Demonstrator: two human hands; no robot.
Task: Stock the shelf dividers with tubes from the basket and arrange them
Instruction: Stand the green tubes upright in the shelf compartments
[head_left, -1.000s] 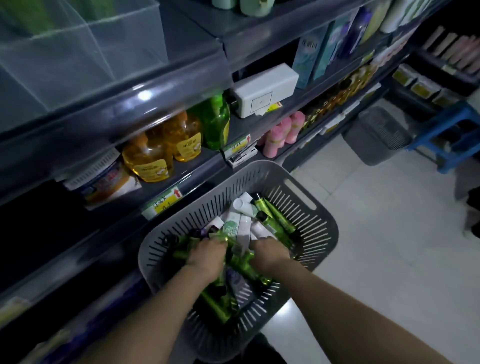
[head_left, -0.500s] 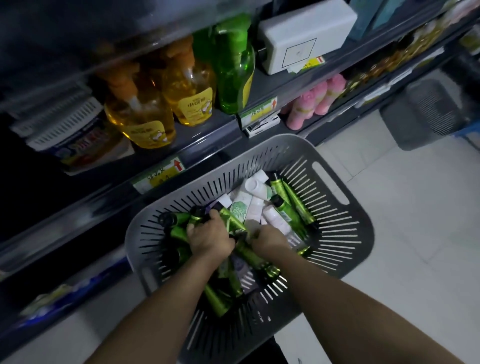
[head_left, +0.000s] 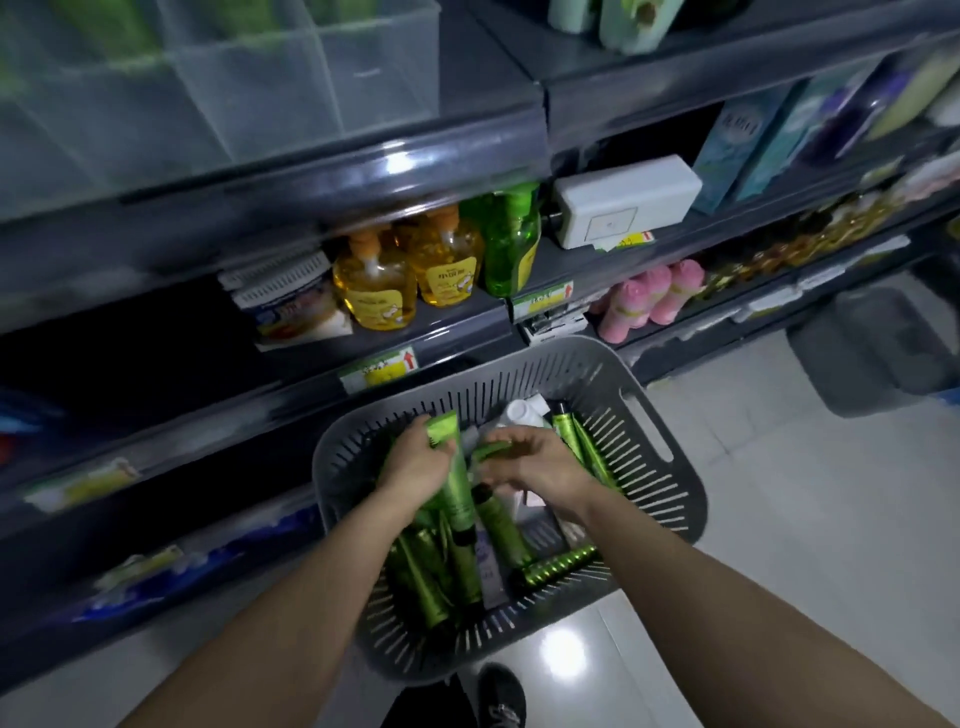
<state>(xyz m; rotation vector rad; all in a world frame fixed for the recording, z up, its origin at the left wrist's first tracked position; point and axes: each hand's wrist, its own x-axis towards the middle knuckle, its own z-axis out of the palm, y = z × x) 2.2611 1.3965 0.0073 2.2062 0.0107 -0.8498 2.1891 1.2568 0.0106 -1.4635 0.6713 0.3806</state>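
Dim shop shelves (head_left: 332, 174) rise at 12 o'clock behind the grey basket (head_left: 680, 499). Inside it the left grip (head_left: 415, 462) holds a green tube (head_left: 458, 491); at its 3 o'clock the right grip (head_left: 530, 462) bends, hold unclear.

I see dark shelving on the left, over a pale tiled floor (head_left: 779, 493). The top shelf (head_left: 332, 171) carries clear dividers (head_left: 311, 78). On the middle shelf (head_left: 441, 332) a front yellow pump bottle (head_left: 374, 291) touches a rear yellow pump bottle (head_left: 447, 260), with a green bottle (head_left: 511, 239) just beside them. A white box (head_left: 623, 200) and blue cartons (head_left: 737, 150) stand further right. The lower shelf (head_left: 675, 340) holds clustered pink bottles (head_left: 649, 301). On the floor are a dark shoe (head_left: 501, 696) and, well to the right, a grey bin (head_left: 872, 358). I cannot tell what bears the slotted basket (head_left: 691, 499).
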